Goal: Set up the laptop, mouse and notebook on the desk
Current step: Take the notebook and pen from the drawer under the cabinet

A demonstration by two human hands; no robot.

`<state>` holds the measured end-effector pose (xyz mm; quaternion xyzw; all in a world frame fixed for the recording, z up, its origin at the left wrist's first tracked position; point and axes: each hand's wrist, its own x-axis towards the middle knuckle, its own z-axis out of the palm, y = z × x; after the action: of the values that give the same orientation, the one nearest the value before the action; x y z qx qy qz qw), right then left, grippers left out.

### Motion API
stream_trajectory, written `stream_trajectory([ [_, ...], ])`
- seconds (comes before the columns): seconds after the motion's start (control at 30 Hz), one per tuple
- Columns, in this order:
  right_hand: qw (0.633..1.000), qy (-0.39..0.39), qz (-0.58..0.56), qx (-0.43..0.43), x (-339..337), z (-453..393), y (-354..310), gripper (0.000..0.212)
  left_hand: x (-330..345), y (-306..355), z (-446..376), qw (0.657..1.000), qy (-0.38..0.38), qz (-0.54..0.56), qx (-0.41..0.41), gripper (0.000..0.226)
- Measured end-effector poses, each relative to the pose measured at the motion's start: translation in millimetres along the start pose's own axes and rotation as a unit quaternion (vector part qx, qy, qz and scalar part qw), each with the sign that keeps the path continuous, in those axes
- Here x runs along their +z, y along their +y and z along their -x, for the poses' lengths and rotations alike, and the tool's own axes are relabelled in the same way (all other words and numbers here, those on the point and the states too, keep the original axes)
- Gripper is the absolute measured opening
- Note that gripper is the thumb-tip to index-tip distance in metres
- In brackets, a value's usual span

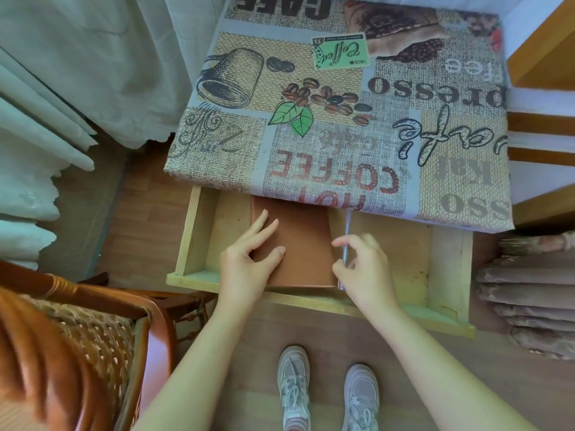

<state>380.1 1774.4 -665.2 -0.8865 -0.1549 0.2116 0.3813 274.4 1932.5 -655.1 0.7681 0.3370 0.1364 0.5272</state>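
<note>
Hidden parts: the far end of the notebook (295,244) went under the desk (342,104), so I could not see its full length; the back of the drawer (435,275) was covered in the same way.
Cut off: the wicker chair (93,337) at my left was only partly in the picture, and very blurred near the lower corner.
Hard to make out: a thin pale stick (347,231), maybe a pen, lay just beside the notebook's right edge; I could not tell what it was, because it was blurred and partly behind my fingers.
Materials: the drawer was of light raw wood with a flat brownish bottom; the desk was covered by a cloth with rough sack-like print, coffee beans and words on it; pale curtains (62,88) hung at the left.
Notebook look: a plain reddish-brown cover, smooth, rectangular, closed, with no writing I could see.
Notebook place: it lay flat inside the open drawer, left of its middle.
Left hand (245,265): my fingers were a little spread and lay on the cover, the thumb pressed at its left edge.
Right hand (364,269): my fingers were curled at the notebook's right edge, around the pale stick; I cannot tell if they pinched it.
Floor: my two light sneakers (326,390) stood on wooden boards.
</note>
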Motion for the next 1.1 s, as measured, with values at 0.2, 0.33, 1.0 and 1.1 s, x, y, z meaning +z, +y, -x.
stream_trajectory([
  [0.2, 0.997, 0.008, 0.037, -0.068, -8, 37, -2, 0.036, -9, 14, 34, 1.0, 0.026, 0.006, -0.014, 0.048],
  [0.33, 0.989, 0.006, 0.082, -0.125, -17, 70, 8, 0.04, -13, 17, 69, 0.996, 0.077, 0.03, -0.032, 0.048],
  [1.0, 0.915, 0.046, 0.345, -0.202, -12, 64, 42, 0.101, -4, -45, 124, 0.992, 0.037, 0.035, -0.112, 0.104],
  [1.1, 0.908, 0.052, 0.357, -0.212, -15, 58, 39, 0.107, -3, -44, 122, 0.993, 0.041, 0.03, -0.106, 0.105],
])
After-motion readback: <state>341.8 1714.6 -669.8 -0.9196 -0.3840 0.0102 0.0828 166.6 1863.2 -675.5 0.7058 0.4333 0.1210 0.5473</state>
